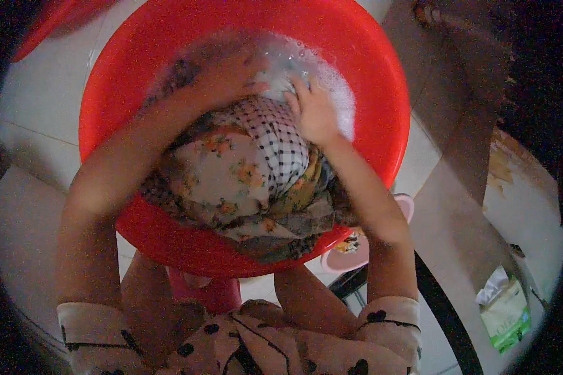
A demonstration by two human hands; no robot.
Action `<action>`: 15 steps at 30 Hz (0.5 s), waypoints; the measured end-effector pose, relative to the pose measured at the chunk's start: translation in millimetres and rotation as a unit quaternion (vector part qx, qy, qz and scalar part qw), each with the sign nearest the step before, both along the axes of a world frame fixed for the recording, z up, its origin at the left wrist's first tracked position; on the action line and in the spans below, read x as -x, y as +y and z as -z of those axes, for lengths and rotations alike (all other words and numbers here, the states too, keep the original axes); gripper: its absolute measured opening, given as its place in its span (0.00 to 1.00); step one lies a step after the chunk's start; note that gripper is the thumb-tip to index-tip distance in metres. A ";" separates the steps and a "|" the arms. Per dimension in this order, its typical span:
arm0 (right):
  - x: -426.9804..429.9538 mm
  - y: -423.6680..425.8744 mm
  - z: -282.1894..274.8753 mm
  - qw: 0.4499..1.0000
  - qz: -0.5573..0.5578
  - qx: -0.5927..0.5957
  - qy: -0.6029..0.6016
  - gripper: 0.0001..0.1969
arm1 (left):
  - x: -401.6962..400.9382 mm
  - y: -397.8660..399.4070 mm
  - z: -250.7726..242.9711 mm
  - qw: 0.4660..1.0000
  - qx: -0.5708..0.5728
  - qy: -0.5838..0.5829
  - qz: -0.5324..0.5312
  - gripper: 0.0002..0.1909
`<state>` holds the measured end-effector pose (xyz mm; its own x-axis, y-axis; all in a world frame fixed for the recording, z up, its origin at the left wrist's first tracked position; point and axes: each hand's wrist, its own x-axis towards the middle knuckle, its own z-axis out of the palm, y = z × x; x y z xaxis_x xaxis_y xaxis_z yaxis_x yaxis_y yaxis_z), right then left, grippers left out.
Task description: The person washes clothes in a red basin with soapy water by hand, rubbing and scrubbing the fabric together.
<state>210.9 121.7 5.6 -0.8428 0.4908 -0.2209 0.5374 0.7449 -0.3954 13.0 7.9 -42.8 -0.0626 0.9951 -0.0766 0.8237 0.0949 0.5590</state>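
A large red plastic basin [384,93] holds sudsy water [330,89] and a heap of wet cloth. On top of the heap lie a white floral cloth [220,173] and a black-and-white checked cloth [281,145]. My left hand [253,70], blurred, reaches into the far part of the basin at the cloth's edge; its grip does not show clearly. My right hand [314,110] rests at the upper right of the checked cloth beside the foam, fingers spread towards the water; whether it pinches any fabric cannot be told.
A pink stool [211,293] stands below the basin's near rim, between my legs. Pink slippers [347,255] lie by the rim at right. A tissue pack [505,311] sits on the tiled floor at lower right. Another red object [56,23] is at upper left.
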 end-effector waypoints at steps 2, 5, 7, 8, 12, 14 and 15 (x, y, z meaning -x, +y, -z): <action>-4.0 27.0 14.3 0.996 -0.066 -0.025 0.056 0.18 | 12.8 3.2 20.9 0.999 -0.045 -0.015 -0.020 0.25; 12.4 24.0 11.3 0.982 0.172 0.034 0.074 0.18 | 3.4 8.9 25.0 0.988 -0.081 -0.026 -0.128 0.26; 27.1 12.3 27.4 0.960 0.244 0.020 0.133 0.20 | -13.3 19.6 7.6 0.975 -0.079 -0.017 -0.205 0.26; 40.4 4.9 24.7 0.870 0.334 0.267 0.246 0.19 | -23.6 20.6 -0.6 0.947 -0.048 -0.215 -0.234 0.26; 63.3 -5.5 3.3 0.503 0.435 0.660 0.349 0.17 | -60.3 15.1 11.9 0.922 -0.068 -0.336 -0.177 0.25; 45.8 3.0 -8.0 0.471 0.419 0.696 0.344 0.16 | -71.4 25.1 -48.9 0.959 -0.103 -0.256 -0.070 0.25; 46.3 -4.5 -13.9 0.457 0.416 0.710 0.338 0.16 | -65.7 21.6 -83.0 0.978 -0.110 -0.177 -0.003 0.26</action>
